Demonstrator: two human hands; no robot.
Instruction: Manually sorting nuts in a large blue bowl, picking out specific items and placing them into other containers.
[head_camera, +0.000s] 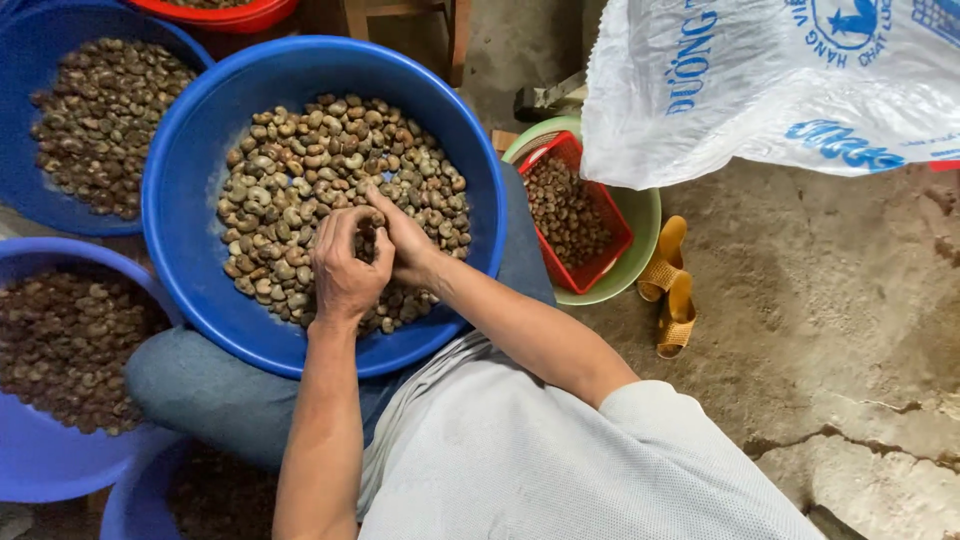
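**Nuts in the blue basin, both our hands on the heap**

The nuts (300, 170) fill the big blue basin (190, 200) resting on our lap. Our left hand (345, 265) sits near the basin's near rim, fingers curled and pinching a single nut. Our right hand (405, 240) touches it from the right, fingers pressed together on the heap. Beyond the basin's right rim a red basket (600, 268) of nuts sits in a green bowl (640, 215), with yellow sandals (672, 285) just beside it.
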